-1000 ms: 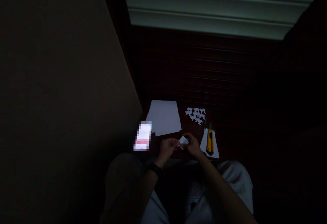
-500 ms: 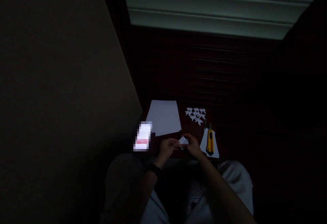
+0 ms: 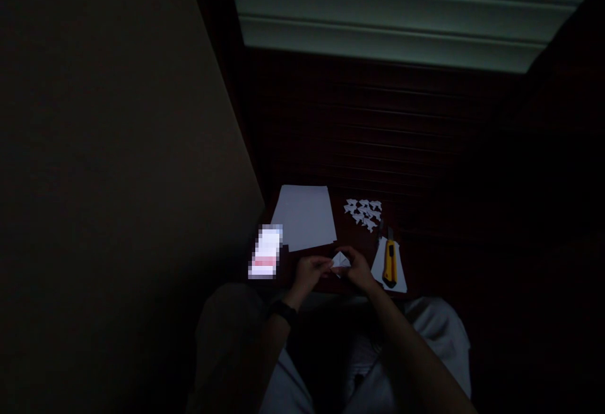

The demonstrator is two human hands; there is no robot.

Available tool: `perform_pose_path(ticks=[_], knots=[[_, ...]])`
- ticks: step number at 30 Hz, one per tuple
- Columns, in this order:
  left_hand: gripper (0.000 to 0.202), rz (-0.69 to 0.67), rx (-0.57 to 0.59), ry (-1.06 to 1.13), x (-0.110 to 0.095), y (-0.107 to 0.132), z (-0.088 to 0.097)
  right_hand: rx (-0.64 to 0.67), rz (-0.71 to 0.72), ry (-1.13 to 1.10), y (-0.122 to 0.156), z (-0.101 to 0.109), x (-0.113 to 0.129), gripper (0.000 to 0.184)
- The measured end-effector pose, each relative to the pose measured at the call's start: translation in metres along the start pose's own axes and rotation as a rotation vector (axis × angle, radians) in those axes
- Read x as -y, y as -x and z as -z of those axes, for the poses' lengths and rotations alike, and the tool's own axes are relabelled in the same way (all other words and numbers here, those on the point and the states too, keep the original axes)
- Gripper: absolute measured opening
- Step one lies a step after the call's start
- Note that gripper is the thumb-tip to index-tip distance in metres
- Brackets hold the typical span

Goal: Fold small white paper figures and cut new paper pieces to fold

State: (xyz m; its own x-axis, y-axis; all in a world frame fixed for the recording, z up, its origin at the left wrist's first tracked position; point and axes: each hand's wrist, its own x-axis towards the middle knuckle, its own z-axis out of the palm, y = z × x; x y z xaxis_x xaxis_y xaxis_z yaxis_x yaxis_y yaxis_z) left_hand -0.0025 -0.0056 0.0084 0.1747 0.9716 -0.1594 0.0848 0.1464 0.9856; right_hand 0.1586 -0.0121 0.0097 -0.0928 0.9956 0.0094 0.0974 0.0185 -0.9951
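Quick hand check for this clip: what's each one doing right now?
Left hand: closed, fingertips pinching the small folded white paper piece at its left corner.
Right hand: closed on that piece's right side.

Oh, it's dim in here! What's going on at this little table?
A person is sitting at the table, holding a small creased white paper between the left hand and right hand. Beyond the right hand lies a cluster of small folded white pieces. Large white sheets lie farther left, and a yellow cutter rests on smaller white paper at the right.
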Motion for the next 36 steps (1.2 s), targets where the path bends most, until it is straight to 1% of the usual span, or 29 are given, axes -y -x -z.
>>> perform_pose_path(ticks=[5, 9, 12, 15, 16, 17, 19, 21, 22, 24, 26, 27, 30, 33, 36], knots=[[0.033, -0.03, 0.043, -0.055, 0.0, 0.001, -0.001, -0.05, 0.008, 0.003, -0.001, 0.0, -0.003, 0.043], [0.031, -0.129, 0.016, -0.235, -0.002, 0.004, -0.002, -0.054, 0.009, 0.007, 0.0, -0.001, -0.002, 0.045], [0.029, -0.21, -0.064, -0.355, -0.002, 0.006, -0.002, 0.024, 0.021, 0.013, 0.003, 0.001, 0.006, 0.052], [0.028, -0.249, -0.122, -0.406, 0.002, 0.006, 0.0, 0.126, 0.028, 0.024, 0.007, 0.008, 0.019, 0.067], [0.028, -0.257, -0.131, -0.415, 0.003, 0.006, 0.0, 0.147, 0.023, 0.037, 0.007, 0.012, 0.023, 0.068], [0.028, -0.26, -0.138, -0.423, 0.004, 0.006, 0.0, 0.152, 0.011, 0.061, 0.007, 0.015, 0.027, 0.065], [0.027, -0.262, -0.139, -0.431, 0.004, 0.007, 0.0, 0.091, -0.02, 0.124, 0.006, 0.02, 0.033, 0.055], [0.025, -0.265, -0.113, -0.428, 0.002, 0.008, 0.001, 0.088, -0.038, 0.173, 0.003, 0.022, 0.035, 0.052], [0.025, -0.267, -0.089, -0.424, 0.001, 0.009, 0.001, 0.126, -0.048, 0.183, 0.002, 0.022, 0.036, 0.055], [0.025, -0.268, -0.031, -0.409, -0.002, 0.01, 0.002, 0.25, -0.079, 0.177, -0.001, 0.019, 0.035, 0.062], [0.025, -0.261, 0.02, -0.394, -0.003, 0.011, 0.003, 0.353, -0.115, 0.159, -0.005, 0.016, 0.034, 0.062], [0.025, -0.256, 0.039, -0.388, -0.003, 0.011, 0.004, 0.374, -0.127, 0.153, -0.006, 0.014, 0.034, 0.06], [0.023, -0.262, 0.067, -0.375, -0.001, 0.01, 0.004, 0.385, -0.113, 0.162, -0.011, 0.012, 0.033, 0.054], [0.023, -0.26, 0.096, -0.36, 0.002, 0.009, 0.004, 0.414, -0.086, 0.209, -0.013, 0.01, 0.031, 0.043], [0.024, -0.236, 0.119, -0.367, 0.005, 0.007, 0.004, 0.418, -0.121, 0.216, -0.014, 0.007, 0.027, 0.035]])
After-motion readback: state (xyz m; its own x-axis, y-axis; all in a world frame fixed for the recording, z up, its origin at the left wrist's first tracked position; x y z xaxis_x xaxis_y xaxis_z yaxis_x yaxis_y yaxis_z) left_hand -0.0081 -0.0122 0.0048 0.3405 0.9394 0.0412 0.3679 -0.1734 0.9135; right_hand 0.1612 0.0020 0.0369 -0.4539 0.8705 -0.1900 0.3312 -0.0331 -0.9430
